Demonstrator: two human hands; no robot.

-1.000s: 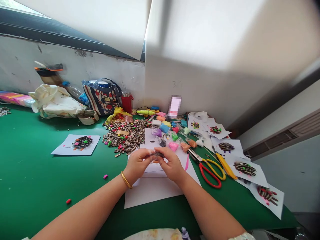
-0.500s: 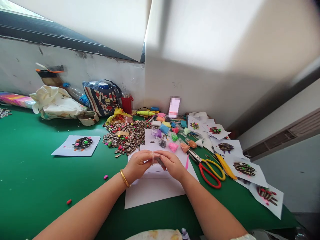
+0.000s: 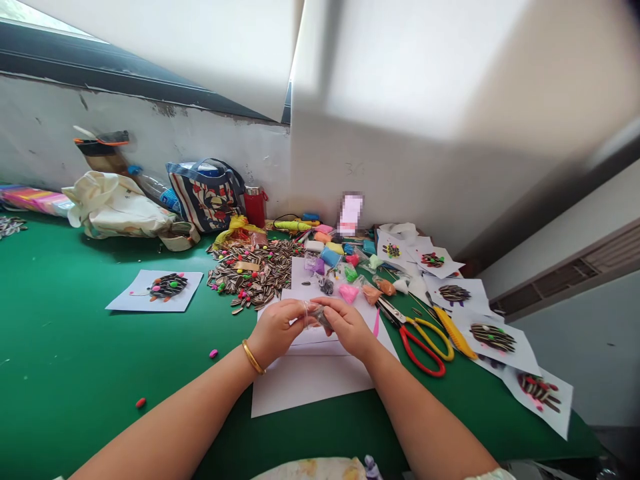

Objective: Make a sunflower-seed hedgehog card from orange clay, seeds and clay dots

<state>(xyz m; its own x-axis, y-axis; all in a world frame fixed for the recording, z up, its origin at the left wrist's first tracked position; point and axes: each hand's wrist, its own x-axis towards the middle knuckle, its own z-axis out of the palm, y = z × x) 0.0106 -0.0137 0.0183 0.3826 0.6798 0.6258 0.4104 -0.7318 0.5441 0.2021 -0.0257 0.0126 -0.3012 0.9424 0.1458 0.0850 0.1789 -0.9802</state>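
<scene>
The left hand (image 3: 279,330) and the right hand (image 3: 349,327) are close together, fingers closed on a small clear bag (image 3: 315,315) pinched between them (something dark shows inside, too small to name). The bag is above the white paper (image 3: 313,387), which lies on the green surface (image 3: 65,353).

Just beyond the hands are bags of coloured clay (image 3: 349,292), and to their left, a heap of striped seeds (image 3: 255,270) mixed with bright bits. To the right of the right hand lie the scissors (image 3: 417,337), their handles red and yellow, beside a yellow cutter (image 3: 454,332). Seed pictures (image 3: 493,338) overlap along the right edge; another card (image 3: 155,291) lies apart on the left.
</scene>
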